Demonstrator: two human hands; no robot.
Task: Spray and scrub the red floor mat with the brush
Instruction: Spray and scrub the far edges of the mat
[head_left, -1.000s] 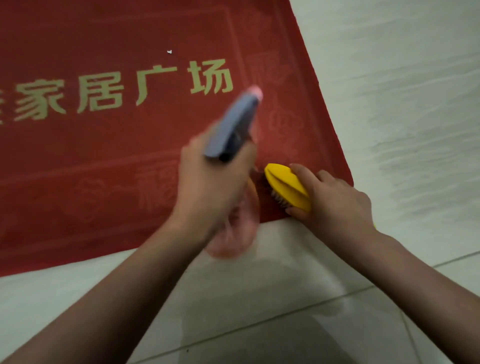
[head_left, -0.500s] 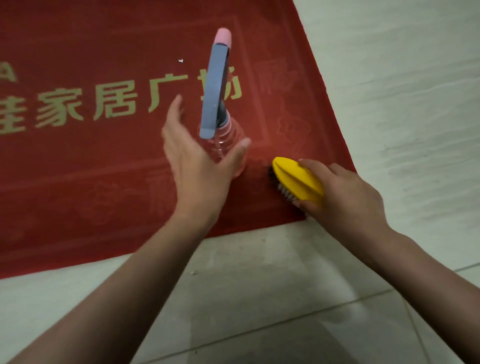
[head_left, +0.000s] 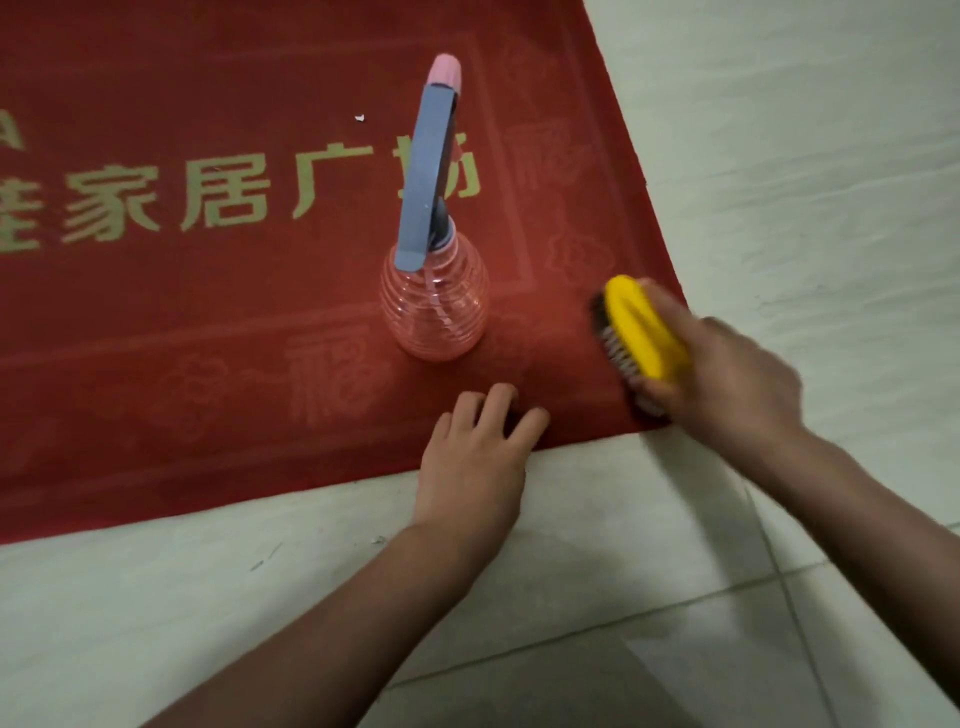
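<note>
While my right hand (head_left: 727, 379) grips the brush (head_left: 644, 327) (both blurry) at the near corner of the red mat (head_left: 208, 338), my left hand (head_left: 478, 452) rests loose and empty on its edge, spray bottle (head_left: 436, 301) upright just beyond; mat's cut off on the left

Person showed only as two arms. Left hand (head_left: 470, 462) and right hand (head_left: 727, 384) were both bare. Left forearm (head_left: 363, 613) and right forearm (head_left: 857, 509) were bare too, uncovered all the way to the frame edge. Left hand was sharp, with its back and knuckles showing. Right hand was motion-blurred, so finger detail could not be told.
</note>
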